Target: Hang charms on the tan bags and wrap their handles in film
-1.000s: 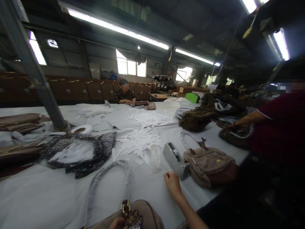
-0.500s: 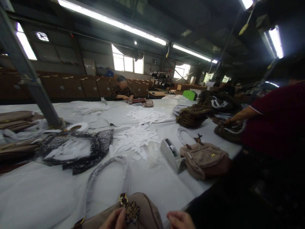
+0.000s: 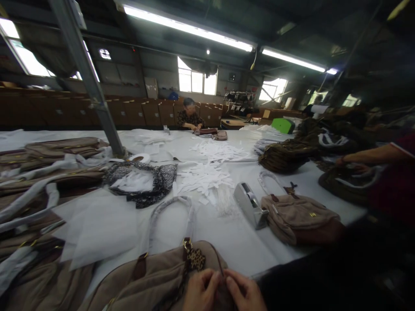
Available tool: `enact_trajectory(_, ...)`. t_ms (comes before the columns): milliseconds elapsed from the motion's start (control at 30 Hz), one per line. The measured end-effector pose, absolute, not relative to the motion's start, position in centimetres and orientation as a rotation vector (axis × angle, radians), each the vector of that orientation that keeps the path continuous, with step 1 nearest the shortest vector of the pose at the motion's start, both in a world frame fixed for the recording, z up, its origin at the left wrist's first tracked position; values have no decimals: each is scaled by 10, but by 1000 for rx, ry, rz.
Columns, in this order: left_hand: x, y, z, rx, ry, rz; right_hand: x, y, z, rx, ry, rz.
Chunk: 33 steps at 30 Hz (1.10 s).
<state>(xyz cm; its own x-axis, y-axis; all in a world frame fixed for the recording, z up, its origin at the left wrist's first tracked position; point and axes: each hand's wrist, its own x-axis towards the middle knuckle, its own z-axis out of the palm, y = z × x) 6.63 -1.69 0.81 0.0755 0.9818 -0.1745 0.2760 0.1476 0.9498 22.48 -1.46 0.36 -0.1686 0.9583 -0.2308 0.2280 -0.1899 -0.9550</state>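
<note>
Our left hand (image 3: 201,290) and right hand (image 3: 244,291) meet, seemingly pinching the tan bag (image 3: 155,276). Its leopard charm (image 3: 194,258), just above them, could snag our fingers.

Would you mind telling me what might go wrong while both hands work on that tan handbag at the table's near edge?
1. The tan fabric handbag lies at the near edge of the white table; a tug from the left hand or right hand might slide it off.
2. Its paper-wrapped handle could tear or unwrap if pulled.
3. The leopard-print charm hangs close to the fingers and may snag.
</note>
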Motion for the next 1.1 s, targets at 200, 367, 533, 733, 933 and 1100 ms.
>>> enact_trajectory(200, 71, -27, 8, 1495, 1392, 839, 198, -1, 24, -1325, -1377, 1454)
enact_trajectory(367, 60, -30, 16, 1521, 1505, 843, 184, 3, 19, -1185, -976, 1568)
enact_trajectory(533, 25, -12, 32, 1320, 1982, 1001, 179, 17, 22, -1172, -868, 1662)
enact_trajectory(733, 12, 15, 15, 1372, 2005, 911, 162, 30, 10, -1359, -1451, 1336)
enact_trajectory(933, 3, 12, 15, 1177, 1891, 840, 154, 32, 0, -1482, -1553, 1196)
enact_trajectory(1100, -20, 15, 18, 1075, 1750, 851, 149, 36, 3, -1504, -1556, 1213)
